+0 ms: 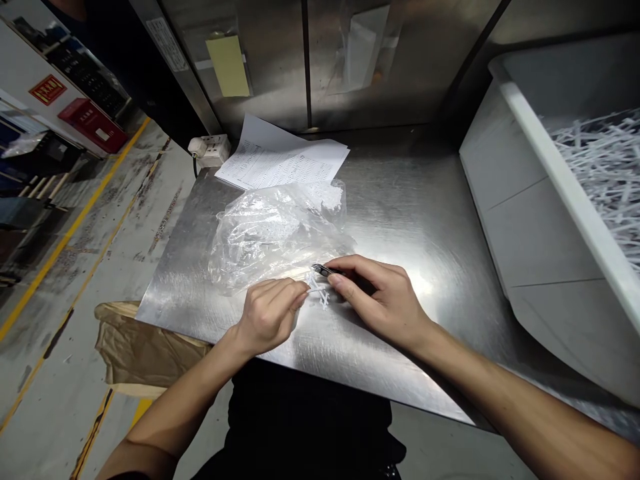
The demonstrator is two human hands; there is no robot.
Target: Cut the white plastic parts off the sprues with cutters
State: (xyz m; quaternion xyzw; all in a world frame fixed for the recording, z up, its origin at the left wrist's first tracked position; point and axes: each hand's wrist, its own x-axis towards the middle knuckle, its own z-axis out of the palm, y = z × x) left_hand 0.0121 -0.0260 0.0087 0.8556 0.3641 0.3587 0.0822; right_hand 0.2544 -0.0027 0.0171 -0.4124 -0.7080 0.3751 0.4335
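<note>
Over the front part of the steel table (400, 220), my left hand (273, 313) is closed on a small white branched plastic part (320, 291). My right hand (377, 293) grips a small dark metal tool, which looks like nail clippers (323, 269), between thumb and fingers. The tool's tip is close to the upper end of the white part; whether they touch is unclear. Just beyond both hands lies a clear plastic bag (270, 233) with many tiny white pieces inside.
Printed sheets (285, 160) lie behind the bag, next to a white power socket (214, 151). A large grey bin (530, 200) full of white plastic sprues (610, 180) stands at the right. Below the table's left edge is a brown bag (150, 350).
</note>
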